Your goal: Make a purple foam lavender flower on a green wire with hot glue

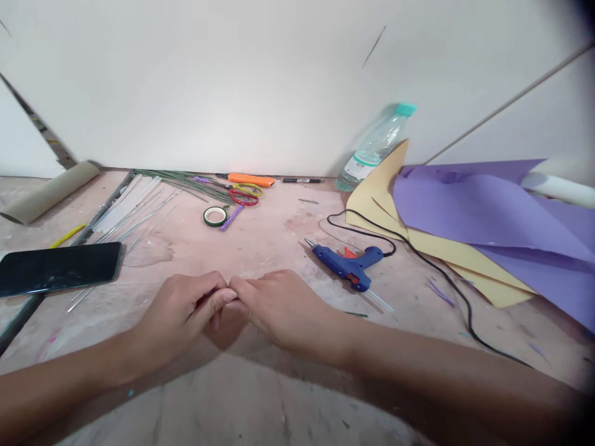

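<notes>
My left hand (190, 306) and my right hand (283, 306) meet above the near middle of the table, fingertips touching. Both are closed in a pinch, and whatever lies between the fingers is hidden. A thin dark green stick end (357, 314) shows just beyond my right wrist; whether it lies on the table or runs to my hand, I cannot tell. To the right of my right hand lies a blue glue gun (346, 265), a clear glue stick (380, 300) poking out of its back. Past my fingers is a roll of green tape (215, 216) beside a twisted purple strip (231, 218).
Red-and-yellow scissors (245, 193), an orange cutter (251, 180), a pen (302, 180) and green wires (181, 183) line the wall. Left are a phone (60, 267), glue sticks (125, 207) and a cardboard tube (51, 192). Right are a bottle (376, 152), purple paper (465, 204) and a black cord (458, 291).
</notes>
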Demonstrator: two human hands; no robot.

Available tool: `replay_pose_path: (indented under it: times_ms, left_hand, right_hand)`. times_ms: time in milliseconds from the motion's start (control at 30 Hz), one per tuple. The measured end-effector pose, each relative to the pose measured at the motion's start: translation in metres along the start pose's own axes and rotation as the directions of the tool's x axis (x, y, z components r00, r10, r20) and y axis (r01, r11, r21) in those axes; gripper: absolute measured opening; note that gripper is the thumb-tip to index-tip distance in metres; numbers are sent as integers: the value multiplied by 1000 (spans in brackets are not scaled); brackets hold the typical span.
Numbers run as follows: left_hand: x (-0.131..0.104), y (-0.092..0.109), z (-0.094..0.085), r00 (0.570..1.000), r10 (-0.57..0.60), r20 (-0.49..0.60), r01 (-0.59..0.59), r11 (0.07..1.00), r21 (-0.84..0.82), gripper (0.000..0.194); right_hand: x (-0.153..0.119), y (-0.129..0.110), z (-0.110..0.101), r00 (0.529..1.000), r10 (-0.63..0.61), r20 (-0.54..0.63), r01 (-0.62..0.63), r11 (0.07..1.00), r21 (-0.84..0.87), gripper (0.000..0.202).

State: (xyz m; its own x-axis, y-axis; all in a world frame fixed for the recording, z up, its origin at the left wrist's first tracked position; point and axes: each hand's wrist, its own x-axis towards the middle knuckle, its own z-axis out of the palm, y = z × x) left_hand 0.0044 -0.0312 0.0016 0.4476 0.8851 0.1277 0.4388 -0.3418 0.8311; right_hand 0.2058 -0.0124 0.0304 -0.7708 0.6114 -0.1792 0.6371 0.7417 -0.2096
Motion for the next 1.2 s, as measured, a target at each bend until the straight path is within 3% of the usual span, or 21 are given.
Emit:
replay_pose_path:
  times_ms: [100,267,367,533,667,833,933,1100,1200]
  left_hand:
    - [1,-2,-3,1000,5,-31,-5,1000,26,42]
    - [8,0,-16,990,-8,-138,19,997,73,46]
    - [12,1,-20,985,-12,-170,28,995,96,45]
    - [11,-4,-15,989,6,-146,8,996,94,43]
    - [7,-9,-7,989,20,-146,-4,994,109,43]
    - [4,-12,-3,995,46,-88,-31,986,165,40]
    - [5,-14,-3,998,44,-44,-35,981,192,42]
    - [12,-8,-9,998,42,54,-52,976,213,40]
    - [15,0,-15,983,52,175,-86,977,194,40]
  right_hand:
    - [-3,4,-1,999,4,40,-3,1000,-25,13]
    - [-24,26,-9,989,150,9,-149,985,-84,27]
    - [-40,40,-11,980,198,27,-198,980,-21,29]
    - [-50,52,-16,991,124,58,-132,980,151,30]
    - [-31,40,-19,998,51,30,-56,982,178,29]
    - [6,16,-12,999,-38,-7,38,991,126,22]
    - [15,12,-7,998,-54,12,53,993,106,16]
    - [-6,24,-10,998,-15,53,11,996,84,19]
    - [-25,33,-14,998,23,62,-29,995,96,28]
